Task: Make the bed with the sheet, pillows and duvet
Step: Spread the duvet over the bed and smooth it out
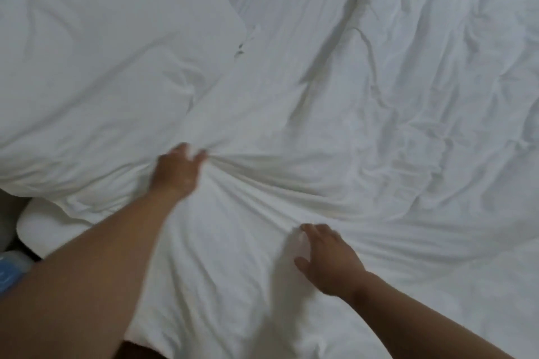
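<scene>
- Head view: a big, white, crumpled soft duvet lies over most of the bed, full of wrinkles.
- The left hand has its fingers bunched tight on a fistful of duvet. Folds fan out from it, so I think it is tugging the cloth flat.
- The right hand rests on the duvet nearer the person, fingers bent over a small bump. It is too blurry to tell if they grab it.
- A fat, white, puffy pillow sits just beside the left hand, likely at the bed's head end.
</scene>
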The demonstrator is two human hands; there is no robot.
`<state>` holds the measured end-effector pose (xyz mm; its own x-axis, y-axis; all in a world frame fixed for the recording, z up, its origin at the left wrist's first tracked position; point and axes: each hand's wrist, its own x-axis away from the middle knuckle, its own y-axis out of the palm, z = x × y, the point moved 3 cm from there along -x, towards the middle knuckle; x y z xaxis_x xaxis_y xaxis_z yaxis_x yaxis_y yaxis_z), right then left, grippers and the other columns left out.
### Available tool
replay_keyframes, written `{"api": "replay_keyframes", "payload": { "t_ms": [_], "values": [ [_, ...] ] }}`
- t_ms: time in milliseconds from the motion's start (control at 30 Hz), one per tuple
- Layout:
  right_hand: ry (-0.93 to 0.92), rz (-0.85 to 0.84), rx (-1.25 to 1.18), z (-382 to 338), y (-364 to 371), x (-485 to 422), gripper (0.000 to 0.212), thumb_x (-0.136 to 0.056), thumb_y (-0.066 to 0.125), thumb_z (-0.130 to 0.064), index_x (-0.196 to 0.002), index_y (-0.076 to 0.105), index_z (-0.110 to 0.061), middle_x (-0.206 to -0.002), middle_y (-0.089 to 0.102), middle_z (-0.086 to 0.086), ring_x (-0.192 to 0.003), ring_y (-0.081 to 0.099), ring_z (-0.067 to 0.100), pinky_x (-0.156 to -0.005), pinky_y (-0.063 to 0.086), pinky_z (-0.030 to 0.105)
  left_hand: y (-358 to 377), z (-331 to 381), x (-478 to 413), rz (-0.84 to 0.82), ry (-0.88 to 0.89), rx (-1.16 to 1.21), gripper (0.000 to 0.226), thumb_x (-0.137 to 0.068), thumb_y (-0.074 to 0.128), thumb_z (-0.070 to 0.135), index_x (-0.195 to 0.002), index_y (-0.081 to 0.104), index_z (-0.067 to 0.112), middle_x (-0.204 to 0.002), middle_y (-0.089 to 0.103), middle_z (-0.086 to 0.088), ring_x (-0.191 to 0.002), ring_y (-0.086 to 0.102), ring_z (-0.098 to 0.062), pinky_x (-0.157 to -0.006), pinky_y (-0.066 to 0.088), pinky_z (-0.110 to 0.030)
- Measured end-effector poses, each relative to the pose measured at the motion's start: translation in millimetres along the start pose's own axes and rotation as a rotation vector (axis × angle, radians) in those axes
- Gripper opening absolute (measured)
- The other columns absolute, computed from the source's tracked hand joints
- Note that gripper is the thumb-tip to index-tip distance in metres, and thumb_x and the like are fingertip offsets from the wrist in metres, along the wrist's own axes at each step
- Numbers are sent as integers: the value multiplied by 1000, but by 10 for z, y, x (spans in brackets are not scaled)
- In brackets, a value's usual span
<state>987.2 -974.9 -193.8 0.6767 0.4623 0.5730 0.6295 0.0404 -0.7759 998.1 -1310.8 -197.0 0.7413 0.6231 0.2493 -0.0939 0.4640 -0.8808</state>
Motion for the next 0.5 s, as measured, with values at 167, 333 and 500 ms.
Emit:
{"api": "replay_keyframes", "payload": {
  "t_ms": [167,333,500],
  "values": [
    [-49,102,-12,-355,-322,-500,65,-90,55,-48,-147,32,-26,-154,30,1,-141,31,25,-109,40,40,-254,-581,-19,-135,-67,-318,53,-102,45,42,-139,52,5,-141,54,-20,-126,53,-37,-104,43,-41],
    [-116,80,32,-506,-405,-965,82,-85,59,-59,-152,20,-33,-164,9,0,-150,13,25,-114,34,48,139,-257,-419,-245,-15,-320,90,-93,53,55,-151,18,-4,-149,42,-23,-134,46,-34,-109,40,-39],
    [-155,-56,69,-401,-185,-1083,91,-80,62,-66,-153,15,-39,-165,2,-5,-153,1,21,-118,26,50,223,-378,-716,-201,29,-348,74,-100,39,56,-144,40,-3,-142,49,-28,-127,51,-43,-105,43,-44]
  ]
}}
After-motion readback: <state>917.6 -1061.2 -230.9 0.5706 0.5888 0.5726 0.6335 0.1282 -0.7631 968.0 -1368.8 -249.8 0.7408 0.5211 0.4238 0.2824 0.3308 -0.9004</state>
